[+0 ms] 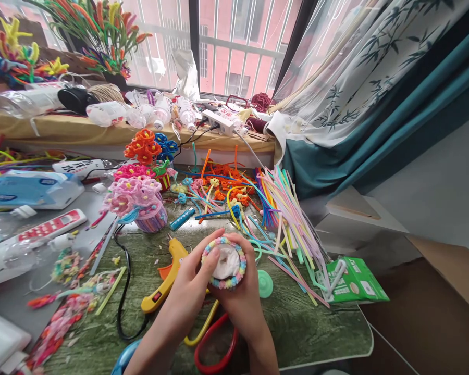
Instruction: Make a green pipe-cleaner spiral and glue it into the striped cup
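Both hands are wrapped round a small round pot (226,261), its rim edged in pastel pink, blue and yellow fuzz and its inside filled with white stuffing. My left hand (197,268) holds the left side, its thumb on the rim. My right hand (245,281) closes round the right side and lower part. A yellow glue gun (166,276) lies just left of my left hand. Beneath my wrists are red-handled scissors (214,346), partly hidden by my arms. A pale green disc (264,284) lies beside my right hand.
Pipe cleaners (293,224) are heaped on the right, near a green box (355,281). A pink flower pot (151,214) stands at the left centre. Bottles (19,255) and a tissue pack (31,188) lie further left. A black cable (121,291) curves beside the glue gun.
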{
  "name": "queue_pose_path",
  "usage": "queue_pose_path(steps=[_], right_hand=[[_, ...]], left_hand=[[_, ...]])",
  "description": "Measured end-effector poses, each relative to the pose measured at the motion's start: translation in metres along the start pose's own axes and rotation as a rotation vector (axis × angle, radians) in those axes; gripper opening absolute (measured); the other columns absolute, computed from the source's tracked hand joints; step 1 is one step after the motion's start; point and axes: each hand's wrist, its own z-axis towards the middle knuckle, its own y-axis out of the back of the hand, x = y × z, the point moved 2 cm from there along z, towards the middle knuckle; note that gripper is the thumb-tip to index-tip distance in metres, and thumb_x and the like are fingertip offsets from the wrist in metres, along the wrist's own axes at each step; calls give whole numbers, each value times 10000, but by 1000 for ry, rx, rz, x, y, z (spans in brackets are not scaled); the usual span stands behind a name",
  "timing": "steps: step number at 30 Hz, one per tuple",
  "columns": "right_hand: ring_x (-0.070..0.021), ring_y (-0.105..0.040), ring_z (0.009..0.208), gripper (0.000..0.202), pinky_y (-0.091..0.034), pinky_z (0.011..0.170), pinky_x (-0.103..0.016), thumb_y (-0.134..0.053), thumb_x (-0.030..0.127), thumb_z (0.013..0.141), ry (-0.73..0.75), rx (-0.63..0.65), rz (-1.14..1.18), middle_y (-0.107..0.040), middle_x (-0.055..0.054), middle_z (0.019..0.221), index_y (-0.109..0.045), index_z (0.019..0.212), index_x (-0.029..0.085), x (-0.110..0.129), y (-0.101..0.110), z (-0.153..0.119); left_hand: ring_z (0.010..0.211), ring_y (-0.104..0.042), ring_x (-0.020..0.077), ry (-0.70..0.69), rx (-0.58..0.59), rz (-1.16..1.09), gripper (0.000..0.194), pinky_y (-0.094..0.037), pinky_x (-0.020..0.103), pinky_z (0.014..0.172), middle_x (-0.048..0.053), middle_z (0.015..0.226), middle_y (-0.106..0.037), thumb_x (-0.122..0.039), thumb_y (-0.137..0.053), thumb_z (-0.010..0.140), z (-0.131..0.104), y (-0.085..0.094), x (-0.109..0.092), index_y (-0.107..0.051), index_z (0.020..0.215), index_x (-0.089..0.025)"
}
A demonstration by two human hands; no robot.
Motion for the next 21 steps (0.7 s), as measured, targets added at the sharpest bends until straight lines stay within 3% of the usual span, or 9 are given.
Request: queue_pose_path(steps=[5,9,13,21], right_hand=[[-232,-577,1213,658,-468,1059,-385,-796,129,710,-3,-23,0,-554,-20,1315,-504,1265,329,1,2,0],[-241,-620,1144,703,-510,997,-374,-772,94,661,-35,1,47,-582,-29,1285,-507,1274,316,2,4,0],[-250,-643,1102,701,-506,999,-385,-703,57,608,-19,97,38,-623,-32,1241,-546,1250,290,3,6,1],[-259,-591,1200,735,-477,1045,-389,-630,22,565,31,200,-30,-619,-22,1266,-571,1247,291,9,4,4]], left_hand=[[1347,-507,265,5,17,-20,518,-398,345,1124,30,1432,-598,-508,-615,902,0,-1,0,-598,1356,-259],[1337,-513,257,37,144,19,623,-412,327,1112,22,1465,-563,-488,-671,866,-1,5,-2,-507,1431,-281],[1247,-581,288,87,242,90,762,-471,345,1049,67,1389,-616,-446,-781,752,1,11,-7,-489,1423,-234],[1100,-652,294,14,202,200,564,-523,383,955,89,1188,-708,-425,-725,784,4,10,-13,-581,1283,-207]])
